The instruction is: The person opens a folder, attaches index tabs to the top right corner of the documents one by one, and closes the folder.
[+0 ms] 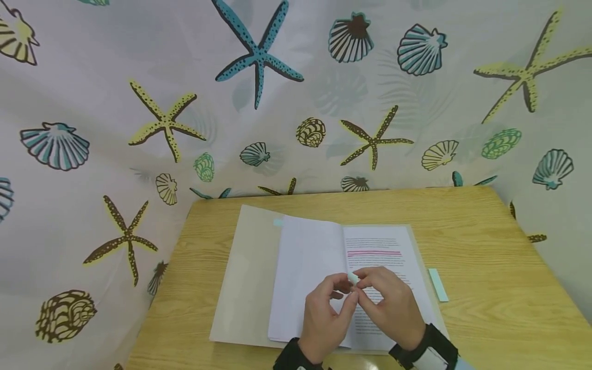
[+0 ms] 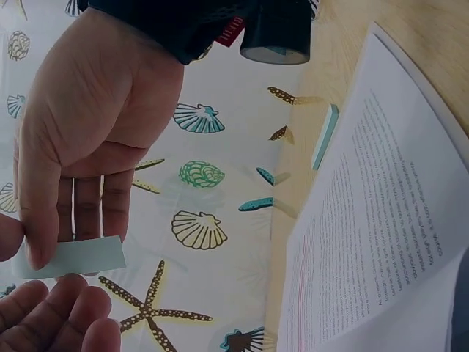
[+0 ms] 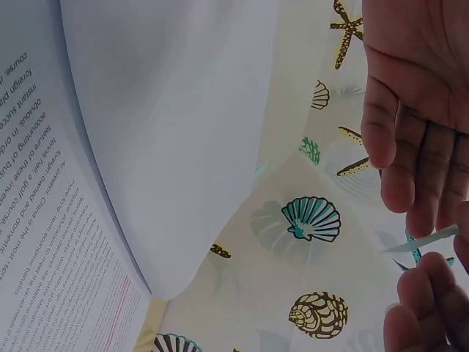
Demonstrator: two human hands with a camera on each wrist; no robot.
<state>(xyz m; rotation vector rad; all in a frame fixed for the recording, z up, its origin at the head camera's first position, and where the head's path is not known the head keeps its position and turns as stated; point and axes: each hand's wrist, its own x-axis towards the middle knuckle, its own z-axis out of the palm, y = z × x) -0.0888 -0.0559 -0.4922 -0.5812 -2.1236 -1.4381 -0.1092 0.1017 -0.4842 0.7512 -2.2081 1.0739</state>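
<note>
A small pale green sticky note point(image 1: 353, 278) is pinched between both hands above the open book's right page. My left hand point(image 1: 327, 311) holds it from the left with thumb and fingers. From the right, my right hand point(image 1: 388, 303) pinches it too, the fingertips of both hands close together. In the left wrist view the sticky note point(image 2: 80, 257) shows its flat face; the right wrist view shows the note point(image 3: 425, 240) nearly edge-on. Beneath the hands lies the book point(image 1: 307, 277), its left page blank and its right page printed, with pink highlighted lines.
A pale green sticky note pad point(image 1: 438, 285) lies on the wooden table point(image 1: 499, 257) right of the book. A pale blue tab point(image 1: 278, 222) shows at the upper edge of the left page. Patterned cloth point(image 1: 296, 103) with shells and starfish hangs behind and at the sides.
</note>
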